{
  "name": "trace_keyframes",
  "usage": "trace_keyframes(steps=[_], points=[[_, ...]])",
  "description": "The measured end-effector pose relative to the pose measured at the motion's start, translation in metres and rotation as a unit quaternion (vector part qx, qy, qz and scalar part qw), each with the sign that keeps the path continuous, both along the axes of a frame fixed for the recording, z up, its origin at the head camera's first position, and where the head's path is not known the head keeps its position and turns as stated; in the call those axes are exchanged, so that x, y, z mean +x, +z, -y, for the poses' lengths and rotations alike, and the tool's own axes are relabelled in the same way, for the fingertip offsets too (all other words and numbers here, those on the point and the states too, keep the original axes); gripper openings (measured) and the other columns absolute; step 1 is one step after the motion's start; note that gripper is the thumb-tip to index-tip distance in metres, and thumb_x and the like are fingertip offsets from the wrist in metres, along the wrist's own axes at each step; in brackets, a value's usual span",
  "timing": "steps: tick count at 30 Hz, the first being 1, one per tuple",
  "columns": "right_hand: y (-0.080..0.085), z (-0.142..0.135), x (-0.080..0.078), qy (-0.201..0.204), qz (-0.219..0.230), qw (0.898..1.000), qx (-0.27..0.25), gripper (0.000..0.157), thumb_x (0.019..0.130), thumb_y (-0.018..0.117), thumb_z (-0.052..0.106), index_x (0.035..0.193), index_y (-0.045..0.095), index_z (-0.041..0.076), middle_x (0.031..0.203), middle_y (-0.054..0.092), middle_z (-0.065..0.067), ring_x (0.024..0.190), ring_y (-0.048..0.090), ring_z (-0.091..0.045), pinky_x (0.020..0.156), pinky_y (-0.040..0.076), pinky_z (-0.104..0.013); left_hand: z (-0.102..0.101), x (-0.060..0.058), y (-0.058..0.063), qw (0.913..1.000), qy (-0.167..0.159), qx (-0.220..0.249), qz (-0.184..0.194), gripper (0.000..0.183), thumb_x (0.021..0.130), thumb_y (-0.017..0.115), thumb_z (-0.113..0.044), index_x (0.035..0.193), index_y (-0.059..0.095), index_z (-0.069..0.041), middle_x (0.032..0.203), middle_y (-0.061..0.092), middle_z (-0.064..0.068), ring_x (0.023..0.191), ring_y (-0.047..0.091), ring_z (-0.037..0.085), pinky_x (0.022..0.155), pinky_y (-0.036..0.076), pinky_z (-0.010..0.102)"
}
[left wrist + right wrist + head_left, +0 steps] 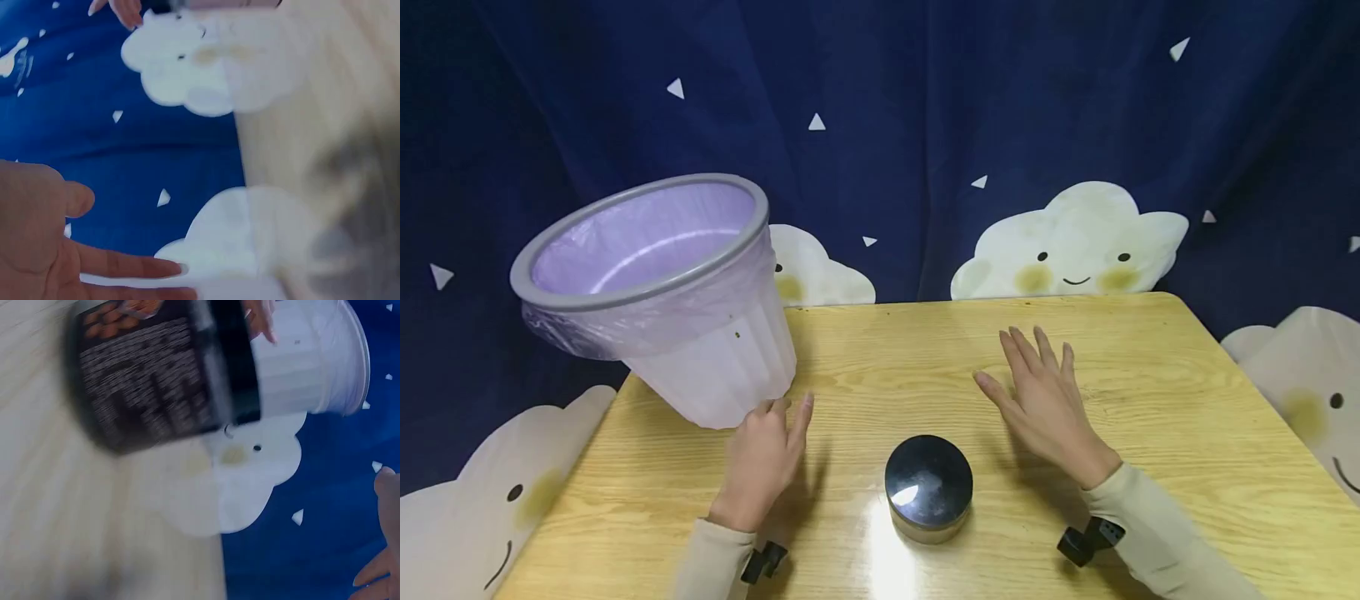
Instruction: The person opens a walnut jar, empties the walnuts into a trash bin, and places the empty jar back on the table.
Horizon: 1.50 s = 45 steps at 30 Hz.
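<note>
A jar (928, 483) with a shiny black lid stands upright on the table between my hands. Its dark label (140, 381), with small print and a picture of brown nuts, faces the right wrist camera. My left hand (763, 462) hovers left of the jar, fingers relaxed, its fingertips close to the base of a waste bin (722, 367). In the left wrist view the palm (31, 231) holds nothing. My right hand (1048, 408), fingers spread and palm down, is over the table to the right of the jar, also holding nothing.
The bin has a grey rim (760, 204) and a clear plastic liner folded over it; it stands at the table's back left. Behind the wooden table (880, 358) hangs a dark blue curtain (880, 67) with clouds and small white triangles.
</note>
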State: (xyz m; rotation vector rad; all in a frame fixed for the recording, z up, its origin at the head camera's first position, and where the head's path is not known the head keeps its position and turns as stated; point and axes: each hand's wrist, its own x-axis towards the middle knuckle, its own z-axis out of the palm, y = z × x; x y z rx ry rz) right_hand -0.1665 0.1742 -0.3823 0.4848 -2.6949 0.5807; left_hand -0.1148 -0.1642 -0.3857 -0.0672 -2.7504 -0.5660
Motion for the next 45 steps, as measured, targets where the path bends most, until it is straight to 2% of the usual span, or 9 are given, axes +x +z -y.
trace_keyframes(steps=[6, 13, 16, 20, 23, 27, 33, 40, 45], points=[[0.019, 0.030, -0.008, 0.034, 0.010, 0.999, -0.011, 0.074, 0.099, 0.041, 0.052, 0.145, 0.035, -0.007, 0.150, 0.033, -0.024, 0.140, 0.022, -0.044, 0.116, 0.010, -0.058, 0.051, 0.016, 0.022, 0.9984, 0.048, -0.031, 0.003, 0.047, 0.102, 0.039, -0.034, 0.073, 0.059, -0.004, 0.079, 0.061, 0.018, 0.076, 0.062, 0.044, 0.058, 0.049, 0.056], [0.048, 0.050, -0.015, 0.051, -0.004, 0.998, -0.026, 0.071, 0.102, 0.037, 0.049, 0.142, 0.038, -0.010, 0.149, 0.035, -0.025, 0.141, 0.026, -0.037, 0.117, 0.016, -0.053, 0.125, 0.012, 0.055, 0.9939, 0.106, 0.001, 0.032, 0.062, 0.105, 0.022, -0.039, 0.087, 0.061, 0.006, 0.102, 0.057, 0.041, 0.092, 0.052, 0.062, 0.065, 0.040, 0.067], [0.065, 0.069, -0.027, 0.066, -0.009, 0.998, -0.021, 0.071, 0.102, 0.034, 0.049, 0.141, 0.039, -0.011, 0.149, 0.035, -0.025, 0.141, 0.028, -0.036, 0.117, 0.018, -0.051, 0.152, 0.004, 0.080, 0.9880, 0.154, 0.011, 0.009, 0.071, 0.105, 0.015, -0.042, 0.096, 0.060, 0.012, 0.108, 0.050, 0.047, 0.095, 0.046, 0.067, 0.067, 0.037, 0.069], [0.093, 0.100, -0.050, 0.079, -0.008, 0.997, 0.006, 0.073, 0.103, 0.031, 0.049, 0.139, 0.039, -0.014, 0.149, 0.032, -0.028, 0.140, 0.029, -0.037, 0.116, 0.022, -0.049, 0.173, -0.013, 0.126, 0.9812, 0.191, -0.024, 0.002, 0.076, 0.103, 0.014, -0.048, 0.109, 0.055, 0.016, 0.109, 0.045, 0.051, 0.091, 0.043, 0.070, 0.065, 0.035, 0.070], [0.115, 0.123, -0.061, 0.074, 0.016, 0.997, 0.008, 0.074, 0.103, 0.027, 0.051, 0.142, 0.037, -0.012, 0.151, 0.029, -0.027, 0.140, 0.028, -0.038, 0.115, 0.025, -0.047, 0.181, -0.029, 0.160, 0.9808, 0.186, -0.060, 0.005, 0.080, 0.101, 0.015, -0.052, 0.110, 0.049, 0.020, 0.109, 0.043, 0.052, 0.089, 0.041, 0.070, 0.066, 0.034, 0.072], [0.139, 0.156, -0.065, 0.062, 0.056, 0.996, 0.001, 0.076, 0.102, 0.023, 0.054, 0.146, 0.032, -0.008, 0.154, 0.024, -0.024, 0.141, 0.026, -0.037, 0.115, 0.026, -0.046, 0.187, -0.044, 0.188, 0.9798, 0.166, -0.103, 0.042, 0.088, 0.099, 0.010, -0.057, 0.117, 0.041, 0.024, 0.115, 0.038, 0.050, 0.094, 0.039, 0.068, 0.075, 0.034, 0.074], [0.160, 0.201, -0.069, 0.052, 0.049, 0.997, 0.026, 0.076, 0.103, 0.020, 0.051, 0.146, 0.028, -0.010, 0.155, 0.019, -0.027, 0.144, 0.017, -0.035, 0.118, 0.020, -0.044, 0.189, -0.059, 0.199, 0.9824, 0.128, -0.103, 0.088, 0.089, 0.098, 0.007, -0.057, 0.133, 0.032, 0.021, 0.131, 0.030, 0.049, 0.113, 0.030, 0.069, 0.094, 0.025, 0.076], [0.173, 0.238, -0.077, 0.017, 0.066, 0.996, 0.055, 0.087, 0.098, 0.014, 0.062, 0.149, 0.022, -0.008, 0.157, 0.014, -0.025, 0.146, 0.011, -0.033, 0.119, 0.016, -0.042, 0.204, -0.069, 0.201, 0.9781, 0.118, -0.105, 0.135, 0.088, 0.097, 0.012, -0.058, 0.137, 0.026, 0.020, 0.134, 0.024, 0.049, 0.114, 0.026, 0.069, 0.086, 0.028, 0.079], [0.174, 0.255, -0.080, -0.017, 0.086, 0.995, 0.056, 0.100, 0.092, 0.014, 0.074, 0.150, 0.017, -0.007, 0.157, 0.013, -0.024, 0.146, 0.010, -0.032, 0.119, 0.013, -0.044, 0.210, -0.077, 0.199, 0.9791, 0.082, -0.106, 0.153, 0.086, 0.099, 0.021, -0.056, 0.134, 0.029, 0.021, 0.130, 0.027, 0.050, 0.118, 0.023, 0.070, 0.095, 0.017, 0.079]])
